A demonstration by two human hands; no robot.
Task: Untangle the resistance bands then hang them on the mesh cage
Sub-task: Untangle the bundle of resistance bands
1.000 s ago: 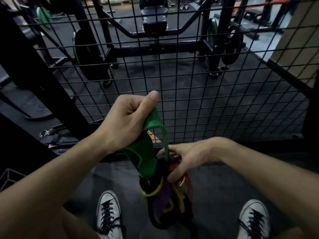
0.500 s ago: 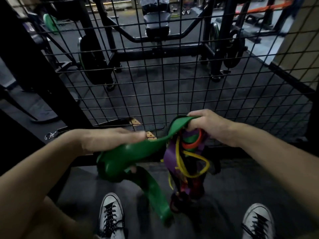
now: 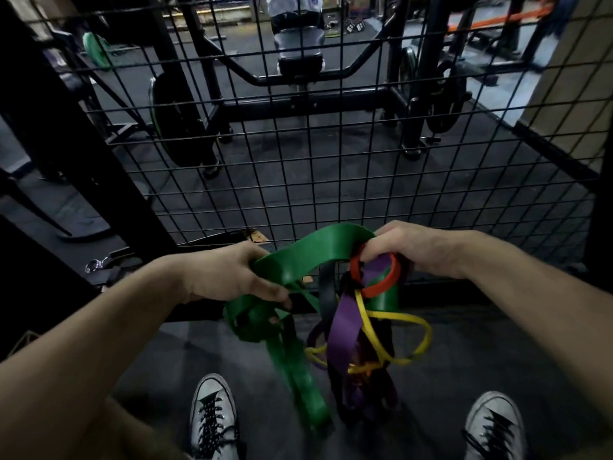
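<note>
Head view: our left hand (image 3: 232,280) grips the green band (image 3: 308,257), our right hand (image 3: 408,250) clutches the tangle (image 3: 361,330), before the mesh cage (image 3: 331,180). Bands look soft and stretchy; we'd grasp green's free loop.

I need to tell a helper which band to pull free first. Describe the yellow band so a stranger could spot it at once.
Start at the black mesh cage straight ahead, then drop to the tangle of bands hanging from the right hand. The yellow band loops out of the bundle's lower right, below the red ring. It is the thinnest, cord-like strand, while the green band and purple band are wide and flat.
</note>
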